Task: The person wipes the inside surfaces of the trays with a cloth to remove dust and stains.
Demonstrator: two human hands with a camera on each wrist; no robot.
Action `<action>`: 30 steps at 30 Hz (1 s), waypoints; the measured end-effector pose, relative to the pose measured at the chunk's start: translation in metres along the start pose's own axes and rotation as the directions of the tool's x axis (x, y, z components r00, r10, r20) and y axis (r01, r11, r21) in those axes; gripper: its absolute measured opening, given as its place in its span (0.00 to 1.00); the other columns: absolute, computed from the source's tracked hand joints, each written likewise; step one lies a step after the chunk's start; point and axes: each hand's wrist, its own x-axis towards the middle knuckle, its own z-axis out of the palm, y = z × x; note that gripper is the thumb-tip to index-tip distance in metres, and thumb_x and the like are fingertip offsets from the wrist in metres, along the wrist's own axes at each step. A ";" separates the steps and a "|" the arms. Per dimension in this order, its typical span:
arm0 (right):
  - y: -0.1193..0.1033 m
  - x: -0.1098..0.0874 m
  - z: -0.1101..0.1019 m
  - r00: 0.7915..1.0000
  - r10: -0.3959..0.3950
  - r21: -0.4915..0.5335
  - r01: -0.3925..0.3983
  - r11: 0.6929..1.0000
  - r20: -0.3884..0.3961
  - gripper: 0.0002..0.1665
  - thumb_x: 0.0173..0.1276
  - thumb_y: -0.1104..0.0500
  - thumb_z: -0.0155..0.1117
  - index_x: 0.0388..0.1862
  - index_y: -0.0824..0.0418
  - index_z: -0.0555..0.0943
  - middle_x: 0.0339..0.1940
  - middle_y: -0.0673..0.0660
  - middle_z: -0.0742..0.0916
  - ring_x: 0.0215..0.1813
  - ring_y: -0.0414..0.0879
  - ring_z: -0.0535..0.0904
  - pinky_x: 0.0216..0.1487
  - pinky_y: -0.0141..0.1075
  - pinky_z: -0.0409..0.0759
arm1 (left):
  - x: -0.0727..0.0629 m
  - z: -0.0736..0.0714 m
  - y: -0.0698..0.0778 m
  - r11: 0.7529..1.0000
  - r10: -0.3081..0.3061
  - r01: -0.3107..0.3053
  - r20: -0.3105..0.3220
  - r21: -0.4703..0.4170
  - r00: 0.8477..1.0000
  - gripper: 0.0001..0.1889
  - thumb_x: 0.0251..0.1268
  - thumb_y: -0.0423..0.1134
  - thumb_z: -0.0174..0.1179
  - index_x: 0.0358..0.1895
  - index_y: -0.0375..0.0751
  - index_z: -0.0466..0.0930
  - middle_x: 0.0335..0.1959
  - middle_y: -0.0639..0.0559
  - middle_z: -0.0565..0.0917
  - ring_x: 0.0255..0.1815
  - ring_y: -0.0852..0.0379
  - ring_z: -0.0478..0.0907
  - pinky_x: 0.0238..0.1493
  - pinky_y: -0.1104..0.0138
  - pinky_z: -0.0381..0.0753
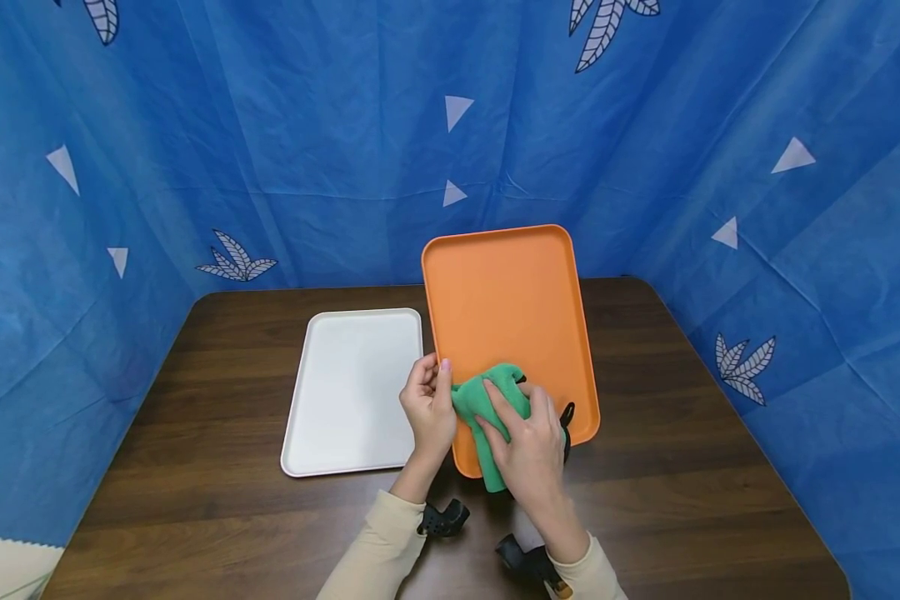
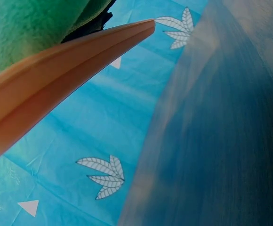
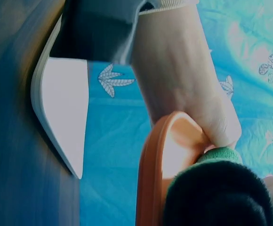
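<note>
An orange tray (image 1: pixel 506 300) is held up off the table and tilted, its inner face toward me. My left hand (image 1: pixel 430 408) grips its left rim near the lower end, thumb on the front. Under my right hand (image 1: pixel 531 446) a bunched green cloth (image 1: pixel 495 400) lies against the lower part of the tray; the fingers and thumb hold it there. A black loop (image 1: pixel 567 414) shows at the cloth's right side. In the left wrist view the tray's edge (image 2: pixel 56 84) runs beneath the fuzzy cloth (image 2: pixel 23 33). The left fingers behind the tray are mostly hidden.
A white tray (image 1: pixel 352 392) lies flat on the dark wooden table (image 1: pixel 217 400), left of the orange one. Blue patterned curtain (image 1: pixel 307 125) surrounds the table's back and sides. Black wrist devices (image 1: pixel 444 518) sit at both cuffs.
</note>
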 end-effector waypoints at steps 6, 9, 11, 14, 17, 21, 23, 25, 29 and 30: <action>0.008 0.002 -0.002 1.000 0.017 -0.002 -0.017 1.000 0.004 0.32 0.47 0.56 0.82 0.55 0.54 0.85 0.43 0.68 0.80 0.42 0.59 0.76 0.35 0.51 0.80 | 0.000 0.000 0.000 1.000 0.014 -0.014 0.007 -0.004 1.000 0.07 0.70 0.25 0.53 0.41 0.20 0.77 0.23 0.33 0.78 0.22 0.67 0.68 0.22 0.76 0.69; 0.013 0.003 -0.004 0.999 0.039 0.001 -0.039 0.999 -0.002 0.31 0.48 0.55 0.82 0.55 0.54 0.85 0.42 0.68 0.80 0.42 0.60 0.77 0.35 0.52 0.80 | 0.000 0.000 -0.001 1.000 0.022 -0.022 0.010 -0.001 1.000 0.07 0.70 0.25 0.52 0.41 0.21 0.77 0.21 0.34 0.76 0.21 0.68 0.66 0.20 0.76 0.67; 0.017 0.004 -0.005 0.998 0.059 0.005 -0.059 0.998 -0.003 0.31 0.49 0.56 0.81 0.55 0.54 0.85 0.42 0.68 0.79 0.42 0.60 0.77 0.37 0.52 0.81 | 0.000 0.000 -0.001 1.000 0.026 -0.026 0.008 0.002 1.000 0.07 0.70 0.25 0.52 0.41 0.21 0.77 0.20 0.35 0.76 0.21 0.68 0.65 0.20 0.76 0.66; 0.022 0.005 -0.007 0.995 0.096 0.008 -0.095 0.995 -0.008 0.30 0.50 0.57 0.80 0.55 0.55 0.85 0.42 0.68 0.79 0.43 0.60 0.77 0.39 0.54 0.80 | 0.000 0.000 -0.003 1.000 0.028 -0.028 0.004 0.003 1.000 0.06 0.69 0.24 0.52 0.40 0.21 0.77 0.20 0.35 0.76 0.21 0.68 0.65 0.20 0.76 0.66; 0.027 0.006 -0.009 0.991 0.132 0.017 -0.132 0.991 -0.018 0.29 0.52 0.58 0.79 0.56 0.56 0.84 0.42 0.69 0.79 0.43 0.60 0.76 0.39 0.55 0.79 | 0.001 -0.001 -0.002 1.000 0.028 -0.028 0.004 0.008 1.000 0.06 0.69 0.24 0.52 0.40 0.21 0.77 0.20 0.34 0.77 0.21 0.68 0.66 0.20 0.76 0.67; 0.035 0.006 -0.011 0.985 0.172 0.030 -0.171 0.985 -0.029 0.29 0.53 0.59 0.78 0.56 0.58 0.84 0.43 0.70 0.78 0.44 0.61 0.76 0.40 0.56 0.78 | 0.001 -0.001 -0.001 0.999 0.032 -0.032 0.000 0.018 0.999 0.06 0.68 0.23 0.53 0.40 0.20 0.77 0.21 0.33 0.77 0.22 0.68 0.67 0.21 0.75 0.69; 0.039 0.007 -0.011 0.981 0.192 0.038 -0.191 0.981 -0.032 0.28 0.53 0.59 0.78 0.56 0.59 0.84 0.43 0.70 0.78 0.45 0.61 0.75 0.40 0.56 0.78 | 0.001 -0.001 -0.001 0.999 0.033 -0.033 -0.002 0.021 0.999 0.06 0.68 0.23 0.53 0.40 0.20 0.77 0.21 0.33 0.78 0.22 0.68 0.67 0.21 0.75 0.69; 0.042 0.007 -0.012 0.976 0.215 0.044 -0.213 0.976 -0.034 0.28 0.53 0.59 0.78 0.55 0.60 0.84 0.44 0.71 0.78 0.47 0.62 0.75 0.41 0.56 0.77 | 0.001 -0.001 -0.001 0.999 0.031 -0.031 -0.002 0.022 1.000 0.06 0.69 0.23 0.53 0.40 0.21 0.77 0.22 0.34 0.78 0.22 0.68 0.67 0.21 0.76 0.69; 0.049 0.007 -0.015 0.961 0.272 0.049 -0.270 0.962 -0.040 0.28 0.55 0.59 0.77 0.56 0.61 0.84 0.45 0.72 0.77 0.48 0.63 0.74 0.41 0.56 0.75 | 0.001 -0.002 -0.001 0.999 0.030 -0.030 0.000 0.021 1.000 0.06 0.69 0.24 0.52 0.40 0.21 0.77 0.21 0.34 0.78 0.22 0.67 0.67 0.21 0.76 0.68; 0.050 0.007 -0.015 0.957 0.288 0.048 -0.286 0.957 -0.042 0.28 0.55 0.59 0.77 0.56 0.62 0.83 0.45 0.72 0.77 0.48 0.63 0.73 0.41 0.56 0.75 | 0.001 -0.002 -0.001 0.999 0.032 -0.032 -0.001 0.021 0.999 0.06 0.69 0.24 0.52 0.40 0.21 0.77 0.21 0.34 0.78 0.22 0.67 0.67 0.21 0.75 0.68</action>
